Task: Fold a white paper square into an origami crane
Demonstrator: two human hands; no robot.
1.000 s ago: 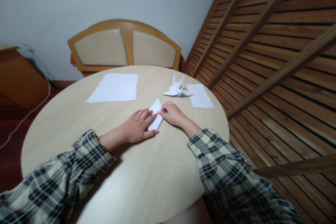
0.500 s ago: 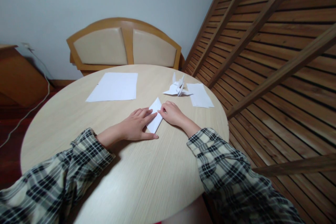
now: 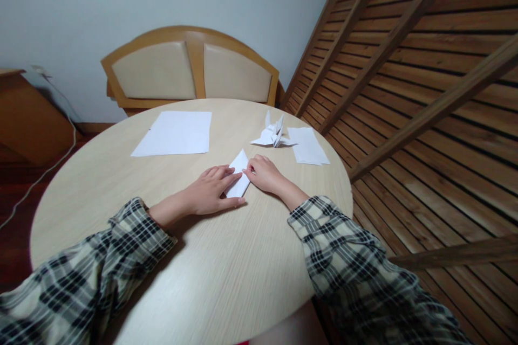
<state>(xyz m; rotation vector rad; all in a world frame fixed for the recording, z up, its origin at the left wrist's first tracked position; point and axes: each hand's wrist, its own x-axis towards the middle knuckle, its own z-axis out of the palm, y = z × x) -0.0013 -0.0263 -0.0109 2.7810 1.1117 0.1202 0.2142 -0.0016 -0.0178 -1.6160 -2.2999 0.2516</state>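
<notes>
A small white folded paper (image 3: 239,162), diamond-shaped with its point away from me, lies flat on the table between my hands. My left hand (image 3: 207,192) rests across its left side with fingers spread, the thumb reaching over the near corner. My right hand (image 3: 265,173) is curled, its thumb and forefinger closed at the paper's right edge; the fingertips partly hide that edge. Just beyond stands a white paper crane (image 3: 275,133) with its wings out.
The round wooden table (image 3: 194,275) carries large white sheets (image 3: 174,133) at the far left and smaller sheets (image 3: 308,145) at the right, next to the crane. Behind it is a padded headboard (image 3: 196,64). A slatted wooden panel (image 3: 424,91) rises along the right.
My left thumb has shifted slightly up and onto the paper's near corner. My right hand stays at the right edge, almost unmoved.
</notes>
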